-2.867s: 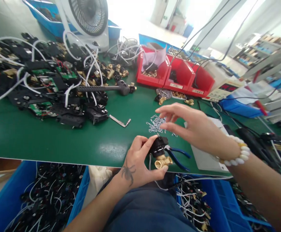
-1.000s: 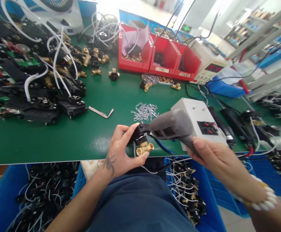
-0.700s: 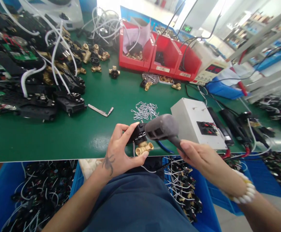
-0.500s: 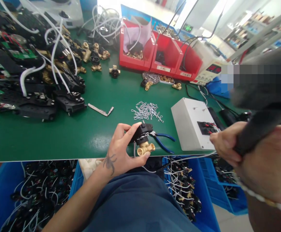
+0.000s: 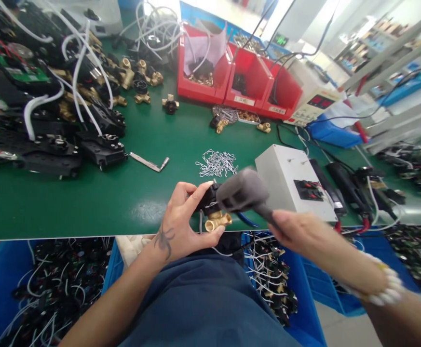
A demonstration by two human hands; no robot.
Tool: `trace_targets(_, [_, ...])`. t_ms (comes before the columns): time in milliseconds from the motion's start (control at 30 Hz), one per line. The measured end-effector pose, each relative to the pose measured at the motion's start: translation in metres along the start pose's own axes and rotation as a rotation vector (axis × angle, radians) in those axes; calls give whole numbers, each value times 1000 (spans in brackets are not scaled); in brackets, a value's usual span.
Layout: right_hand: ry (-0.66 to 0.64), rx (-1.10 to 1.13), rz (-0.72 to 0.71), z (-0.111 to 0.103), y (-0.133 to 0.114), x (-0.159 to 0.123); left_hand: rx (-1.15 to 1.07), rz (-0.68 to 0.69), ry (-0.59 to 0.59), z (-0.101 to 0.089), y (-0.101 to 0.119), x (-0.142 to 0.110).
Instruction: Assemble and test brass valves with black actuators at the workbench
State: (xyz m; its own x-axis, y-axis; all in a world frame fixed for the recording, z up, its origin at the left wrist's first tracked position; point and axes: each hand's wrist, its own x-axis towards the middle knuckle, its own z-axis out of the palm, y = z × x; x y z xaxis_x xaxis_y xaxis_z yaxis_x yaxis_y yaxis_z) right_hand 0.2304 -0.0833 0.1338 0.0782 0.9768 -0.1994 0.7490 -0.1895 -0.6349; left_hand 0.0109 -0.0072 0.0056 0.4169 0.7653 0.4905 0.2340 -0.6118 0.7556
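Right hand [image 5: 304, 236] has swung the gray mallet [image 5: 244, 190] back down from up near my lens, gripping its handle; the blurred head overlaps the black-topped brass valve [image 5: 215, 219], contact unclear. Left hand [image 5: 181, 226] still pinches that valve at the green bench's [image 5: 87, 207] front edge. Can't read the bin labels [image 5: 244, 100], too fuzzy.

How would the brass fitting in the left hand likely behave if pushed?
The brass fitting looks metallic, so probably rigid and heavy for its size. Its rounded tube might roll, but the bulky black housing above could tip it.
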Motion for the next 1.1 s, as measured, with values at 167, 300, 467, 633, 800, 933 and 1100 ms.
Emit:
trace_targets(167, [159,223,-33,-4,4,-5,-10,8,1,-1,1,1])
trace_targets(300, [175,360,-30,2,3,-6,-3,22,3,-1,0,1])
trace_targets(467, [-97,163,66,2,1,-4,-5,13,-2,0,0,0])
trace_targets(633, [105,406,115,0,4,-1,-13,22,4,-1,1,0])
trace_targets(800, [-189,203,195,0,10,1,-28,0,-7,-2,0,0])
trace_targets(933, [100,470,80,-3,4,-2,-25,20,-1,-1,0,0])
trace_targets(1100, [-312,239,234,7,11,4,-35,2,-17,-3,1,0])
